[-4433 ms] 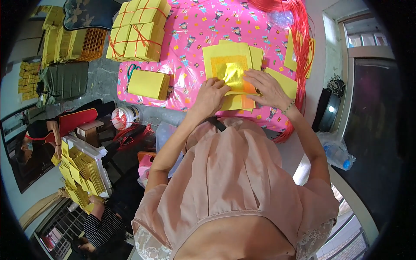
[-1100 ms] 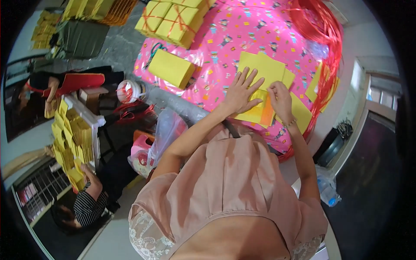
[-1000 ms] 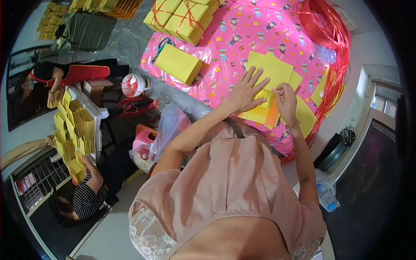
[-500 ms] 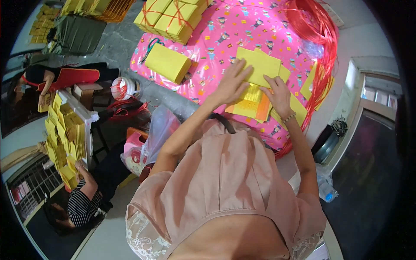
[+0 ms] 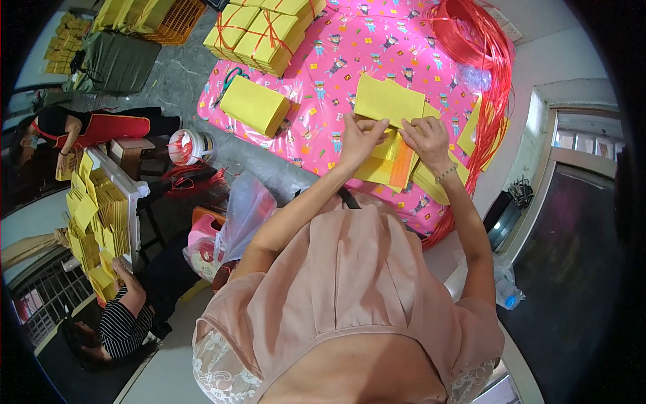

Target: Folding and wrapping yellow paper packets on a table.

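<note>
A folded yellow paper sheet (image 5: 389,101) lies on the pink patterned tabletop cover in front of me. My left hand (image 5: 363,140) is closed in a pinch at the sheet's near edge. At that edge's right end, the curled fingers of my right hand (image 5: 428,143) grip the paper. Between my hands and nearer my body shows a shiny gold and orange printed sheet (image 5: 385,166). More yellow paper (image 5: 437,183) sticks out beneath my right wrist. What the fingertips press underneath is hidden.
Left of my hands are a yellow paper stack (image 5: 254,104), teal-handled scissors (image 5: 233,77) and tied yellow bundles (image 5: 266,34). Red plastic strands (image 5: 494,108) hang along the right edge. Two people work at a table of yellow packets (image 5: 101,215) at far left, beyond a white bucket (image 5: 190,147).
Both hands were spread over the folded yellow sheet. Now they have drawn to its near edge, the left one toward me, with fingers bent into grips. The view has shifted slightly.
</note>
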Tool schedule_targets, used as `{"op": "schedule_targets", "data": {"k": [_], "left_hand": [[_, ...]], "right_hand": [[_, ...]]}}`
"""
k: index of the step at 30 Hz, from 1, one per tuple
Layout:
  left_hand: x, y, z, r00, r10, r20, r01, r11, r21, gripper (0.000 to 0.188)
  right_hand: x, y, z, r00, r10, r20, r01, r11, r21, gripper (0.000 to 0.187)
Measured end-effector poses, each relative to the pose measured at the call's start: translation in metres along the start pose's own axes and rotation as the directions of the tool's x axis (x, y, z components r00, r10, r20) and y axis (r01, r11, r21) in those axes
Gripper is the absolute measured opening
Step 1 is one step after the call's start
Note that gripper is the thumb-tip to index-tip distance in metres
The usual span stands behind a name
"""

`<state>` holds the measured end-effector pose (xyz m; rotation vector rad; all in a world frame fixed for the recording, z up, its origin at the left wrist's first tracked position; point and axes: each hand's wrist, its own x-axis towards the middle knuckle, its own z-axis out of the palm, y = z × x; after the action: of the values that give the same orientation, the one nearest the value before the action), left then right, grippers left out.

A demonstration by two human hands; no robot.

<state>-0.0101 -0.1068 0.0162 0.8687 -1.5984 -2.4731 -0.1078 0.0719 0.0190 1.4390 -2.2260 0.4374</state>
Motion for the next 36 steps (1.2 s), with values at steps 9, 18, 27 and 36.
{"op": "schedule_targets", "data": {"k": [9, 18, 27, 36], "left_hand": [[0.019, -0.009, 0.008, 0.996, -0.081, -0.032, 0.072, 0.975, -0.209, 0.027], [0.023, 0.043, -0.13, 0.967, 0.083, -0.242, -0.094, 0.995, -0.035, 0.038], [0.047, 0.05, -0.294, 0.886, 0.209, -0.413, -0.211, 0.977, 0.043, 0.029], [0.08, 0.009, -0.333, 0.856, 0.126, -0.502, -0.065, 0.989, 0.136, 0.031]], "right_hand": [[0.003, -0.01, -0.004, 0.998, 0.056, -0.023, -0.055, 0.997, 0.044, 0.034], [-0.011, -0.054, -0.01, 0.924, 0.38, -0.039, -0.356, 0.894, 0.272, 0.032], [-0.032, -0.064, -0.005, 0.89, 0.455, 0.017, -0.44, 0.851, 0.285, 0.029], [-0.034, -0.064, -0.01, 0.883, 0.468, 0.029, -0.456, 0.844, 0.28, 0.03]]}}
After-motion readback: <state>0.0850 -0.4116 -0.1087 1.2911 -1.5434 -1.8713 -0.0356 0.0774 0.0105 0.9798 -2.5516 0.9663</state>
